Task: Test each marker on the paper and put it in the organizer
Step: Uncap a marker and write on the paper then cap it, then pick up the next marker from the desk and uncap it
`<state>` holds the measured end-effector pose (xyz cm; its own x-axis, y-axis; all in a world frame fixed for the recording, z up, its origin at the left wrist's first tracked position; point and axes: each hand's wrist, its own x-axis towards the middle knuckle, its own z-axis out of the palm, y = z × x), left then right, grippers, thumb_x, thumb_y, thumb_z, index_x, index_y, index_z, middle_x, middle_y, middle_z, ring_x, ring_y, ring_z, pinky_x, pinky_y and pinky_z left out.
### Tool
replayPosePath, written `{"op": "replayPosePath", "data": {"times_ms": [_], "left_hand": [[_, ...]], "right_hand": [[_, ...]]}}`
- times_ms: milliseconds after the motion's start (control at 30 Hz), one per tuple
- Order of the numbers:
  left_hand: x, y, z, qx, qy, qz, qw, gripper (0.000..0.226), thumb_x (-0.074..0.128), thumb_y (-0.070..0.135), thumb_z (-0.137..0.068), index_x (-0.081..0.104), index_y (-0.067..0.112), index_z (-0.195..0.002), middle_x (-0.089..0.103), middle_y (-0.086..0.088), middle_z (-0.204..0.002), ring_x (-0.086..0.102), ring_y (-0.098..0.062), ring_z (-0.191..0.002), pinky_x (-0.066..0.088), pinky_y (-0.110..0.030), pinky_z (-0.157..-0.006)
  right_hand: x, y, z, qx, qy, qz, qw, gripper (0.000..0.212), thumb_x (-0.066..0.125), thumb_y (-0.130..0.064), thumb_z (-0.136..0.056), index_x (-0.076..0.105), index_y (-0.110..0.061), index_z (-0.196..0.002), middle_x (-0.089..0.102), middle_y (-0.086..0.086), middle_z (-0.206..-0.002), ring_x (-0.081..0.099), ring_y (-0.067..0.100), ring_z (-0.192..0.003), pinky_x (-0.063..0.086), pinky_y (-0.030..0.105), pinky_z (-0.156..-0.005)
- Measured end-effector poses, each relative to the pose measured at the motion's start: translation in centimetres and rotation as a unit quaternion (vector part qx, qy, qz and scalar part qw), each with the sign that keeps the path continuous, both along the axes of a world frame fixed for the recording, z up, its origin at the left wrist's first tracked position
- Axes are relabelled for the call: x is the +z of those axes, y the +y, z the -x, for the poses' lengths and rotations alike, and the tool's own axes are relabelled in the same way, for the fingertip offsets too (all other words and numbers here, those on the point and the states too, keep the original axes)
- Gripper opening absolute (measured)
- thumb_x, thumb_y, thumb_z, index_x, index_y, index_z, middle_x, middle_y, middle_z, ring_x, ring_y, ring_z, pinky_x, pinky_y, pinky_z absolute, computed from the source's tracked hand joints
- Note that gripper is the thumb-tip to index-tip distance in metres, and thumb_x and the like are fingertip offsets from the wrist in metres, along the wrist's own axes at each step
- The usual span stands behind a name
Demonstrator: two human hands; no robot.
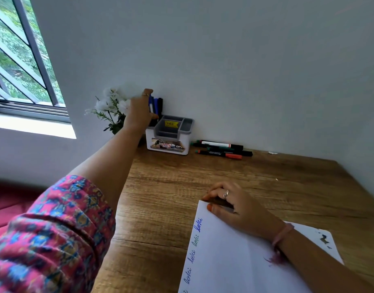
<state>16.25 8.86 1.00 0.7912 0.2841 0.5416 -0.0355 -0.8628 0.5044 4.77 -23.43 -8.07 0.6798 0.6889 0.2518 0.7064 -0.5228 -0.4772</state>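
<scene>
The white organizer (168, 142) with grey compartments stands against the wall at the back of the wooden table. My left hand (139, 112) reaches over its left compartment, fingers closed around a blue marker (150, 102) standing upright among other blue and black markers (158, 105). My right hand (234, 205) rests flat on the top corner of the white paper (234, 261), fingers spread, holding nothing. Blue handwriting runs along the paper's left edge. Three black markers (222, 149) with red and green caps lie by the wall right of the organizer.
White artificial flowers (110, 108) stand just left of the organizer, behind my left hand. A window is at the upper left. The wooden table (160, 197) stretches between organizer and paper. Ink smudges mark the paper's right edge (324, 238).
</scene>
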Motion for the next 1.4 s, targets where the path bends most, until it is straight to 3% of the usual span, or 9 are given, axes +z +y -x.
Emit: {"op": "replayPosePath", "data": {"times_ms": [233, 367, 533, 700, 900, 1133, 1267, 1333, 1400], "left_hand": [[0.8, -1.0, 0.7, 0.009, 0.039, -0.061, 0.997, 0.082, 0.073, 0.018, -0.080, 0.025, 0.015, -0.147, 0.060, -0.025, -0.101, 0.060, -0.036, -0.092, 0.051, -0.045, -0.086], [2.6, -3.9, 2.6, 0.046, 0.049, -0.149, 0.987, 0.080, 0.064, 0.026, -0.088, 0.014, 0.011, -0.149, 0.045, -0.026, -0.125, 0.058, -0.038, -0.102, 0.051, -0.043, -0.087], [2.5, -10.3, 4.5, -0.071, -0.043, -0.200, 0.976, 0.048, 0.050, 0.019, -0.094, 0.035, 0.008, -0.138, 0.042, -0.018, -0.127, 0.054, -0.033, -0.110, 0.051, -0.043, -0.092], [-2.4, -15.5, 3.0, -0.209, 0.077, -0.164, 0.961, 0.041, 0.048, 0.011, -0.091, 0.042, 0.008, -0.131, 0.047, -0.015, -0.123, 0.057, -0.031, -0.105, 0.049, -0.046, -0.089], [-6.2, -16.3, 2.0, -0.159, 0.197, -0.204, 0.946, 0.043, 0.040, 0.007, -0.093, 0.038, 0.005, -0.136, 0.046, -0.017, -0.133, 0.048, -0.032, -0.120, 0.044, -0.041, -0.094], [-6.5, -15.6, 2.6, -0.157, 0.198, -0.256, 0.933, 0.041, 0.042, 0.011, -0.092, 0.045, 0.007, -0.132, 0.049, -0.017, -0.131, 0.046, -0.032, -0.117, 0.043, -0.041, -0.096], [-6.6, -15.0, 4.0, -0.179, 0.193, -0.186, 0.947, 0.038, 0.052, 0.020, -0.089, 0.052, 0.012, -0.126, 0.057, -0.011, -0.123, 0.051, -0.027, -0.113, 0.044, -0.040, -0.097], [-6.4, -14.6, 5.5, -0.202, 0.167, -0.075, 0.962, 0.036, 0.058, 0.018, -0.087, 0.055, 0.011, -0.122, 0.062, -0.008, -0.117, 0.057, -0.020, -0.106, 0.047, -0.030, -0.094], [-5.8, -14.2, 7.3, -0.206, 0.114, 0.060, 0.970, 0.031, 0.061, 0.015, -0.087, 0.058, 0.011, -0.117, 0.065, -0.002, -0.107, 0.060, -0.010, -0.094, 0.047, -0.013, -0.080]], "right_hand": [[0.0, 0.0, -0.1, 0.005, 0.001, 0.004, 1.000, 0.039, 0.044, -0.053, -0.085, 0.062, -0.034, -0.113, 0.050, -0.018, -0.114, 0.040, -0.002, -0.115, 0.035, 0.015, -0.091], [0.0, 0.0, -0.1, 0.002, 0.006, 0.008, 1.000, 0.037, 0.045, -0.052, -0.085, 0.062, -0.035, -0.114, 0.048, -0.021, -0.114, 0.041, -0.002, -0.113, 0.036, 0.017, -0.088], [0.1, 0.0, 0.0, -0.001, 0.007, 0.010, 1.000, 0.033, 0.048, -0.047, -0.087, 0.061, -0.035, -0.114, 0.048, -0.020, -0.116, 0.039, -0.002, -0.115, 0.036, 0.020, -0.091], [0.2, 0.1, 0.2, -0.004, 0.007, 0.010, 1.000, 0.033, 0.047, -0.047, -0.087, 0.061, -0.035, -0.114, 0.049, -0.018, -0.116, 0.040, 0.000, -0.113, 0.038, 0.024, -0.092], [0.3, 0.1, 0.2, 0.003, 0.002, 0.007, 1.000, 0.031, 0.049, -0.044, -0.088, 0.062, -0.031, -0.113, 0.049, -0.016, -0.112, 0.042, 0.004, -0.108, 0.039, 0.026, -0.091], [0.3, 0.0, 0.2, 0.005, -0.004, 0.010, 1.000, 0.032, 0.048, -0.044, -0.088, 0.062, -0.031, -0.114, 0.050, -0.014, -0.111, 0.042, 0.006, -0.108, 0.040, 0.028, -0.089], [0.4, 0.0, 0.2, 0.005, -0.006, 0.013, 1.000, 0.034, 0.047, -0.045, -0.088, 0.061, -0.030, -0.115, 0.047, -0.016, -0.109, 0.041, 0.005, -0.107, 0.036, 0.025, -0.087], [0.3, 0.1, 0.2, 0.007, -0.009, 0.013, 1.000, 0.034, 0.047, -0.045, -0.088, 0.061, -0.031, -0.115, 0.047, -0.015, -0.110, 0.040, 0.003, -0.106, 0.034, 0.019, -0.085], [0.3, 0.0, 0.2, 0.010, -0.013, 0.008, 1.000, 0.035, 0.047, -0.046, -0.087, 0.062, -0.030, -0.114, 0.049, -0.013, -0.111, 0.039, 0.002, -0.106, 0.031, 0.014, -0.085]]}}
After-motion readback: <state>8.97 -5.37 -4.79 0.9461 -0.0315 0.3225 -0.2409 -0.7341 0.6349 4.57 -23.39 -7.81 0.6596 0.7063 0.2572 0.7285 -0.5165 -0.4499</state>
